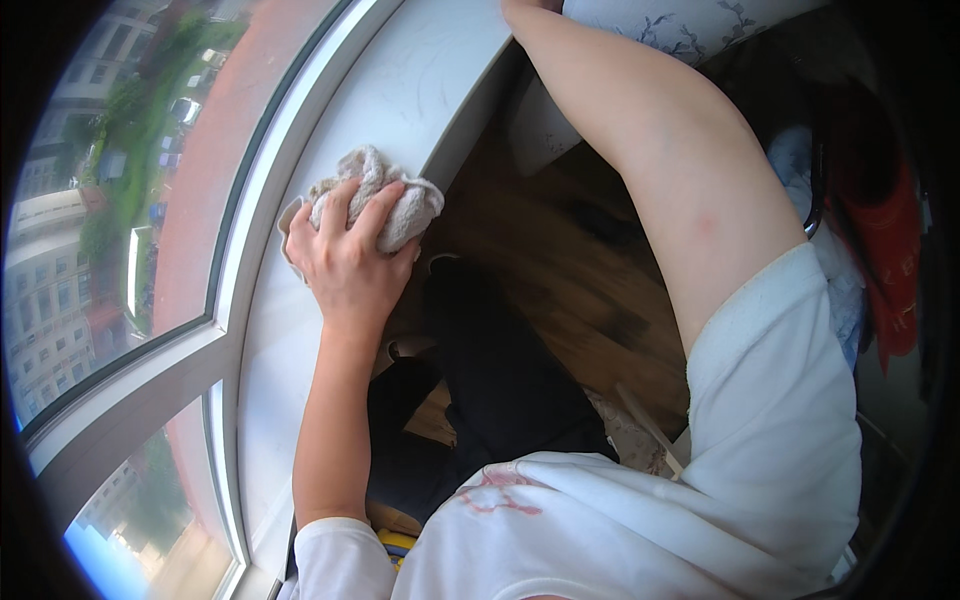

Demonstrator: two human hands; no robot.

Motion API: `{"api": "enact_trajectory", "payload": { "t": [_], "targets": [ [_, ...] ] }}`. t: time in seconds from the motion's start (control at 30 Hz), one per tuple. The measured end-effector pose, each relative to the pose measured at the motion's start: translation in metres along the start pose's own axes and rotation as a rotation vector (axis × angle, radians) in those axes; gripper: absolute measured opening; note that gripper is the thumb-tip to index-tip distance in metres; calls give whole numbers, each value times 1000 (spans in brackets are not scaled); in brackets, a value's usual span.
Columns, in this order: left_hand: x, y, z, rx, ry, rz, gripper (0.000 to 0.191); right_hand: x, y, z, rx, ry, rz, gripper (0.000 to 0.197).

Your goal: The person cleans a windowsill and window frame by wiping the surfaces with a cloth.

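Note:
My left hand [352, 247] presses a crumpled, pale terry cloth [405, 214] onto the white windowsill [390, 97]. The fingers are spread over the cloth, and the thumb is at its room-side edge. Part of the cloth hangs slightly past the sill's inner edge. My right arm reaches far forward across the view. Only the wrist and a sliver of my right hand [531, 6] show at the top rim, by the far part of the sill. Its fingers are cut off, so whatever they touch is hidden.
Left of the sill stands a window with a white frame [180, 367]; buildings and greenery lie far below outside. A white padded item with a floral print [697, 30] is at the top. Wooden flooring [555, 262] lies below, and a red item [885, 285] is at right.

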State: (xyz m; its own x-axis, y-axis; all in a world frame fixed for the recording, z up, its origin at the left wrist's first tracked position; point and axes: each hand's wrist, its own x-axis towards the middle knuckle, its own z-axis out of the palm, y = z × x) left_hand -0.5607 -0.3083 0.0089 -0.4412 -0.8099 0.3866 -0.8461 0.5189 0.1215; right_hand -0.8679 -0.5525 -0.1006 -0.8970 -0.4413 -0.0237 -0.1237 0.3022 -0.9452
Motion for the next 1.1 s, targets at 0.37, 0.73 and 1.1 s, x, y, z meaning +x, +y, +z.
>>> {"api": "enact_trajectory", "payload": {
  "t": [0.37, 0.73, 1.1],
  "targets": [
    [-320, -133, -166, 160, -81, -219, 56, 24, -24, -21, -40, 194, 216, 72],
    [-406, -175, -201, 317, 138, -419, 58, -40, -39, -30, -152, -24, 276, 97],
    [-399, -168, -177, 325, 434, -731, 39, -211, -18, -95, 234, -678, 423, 54]
  ]
}}
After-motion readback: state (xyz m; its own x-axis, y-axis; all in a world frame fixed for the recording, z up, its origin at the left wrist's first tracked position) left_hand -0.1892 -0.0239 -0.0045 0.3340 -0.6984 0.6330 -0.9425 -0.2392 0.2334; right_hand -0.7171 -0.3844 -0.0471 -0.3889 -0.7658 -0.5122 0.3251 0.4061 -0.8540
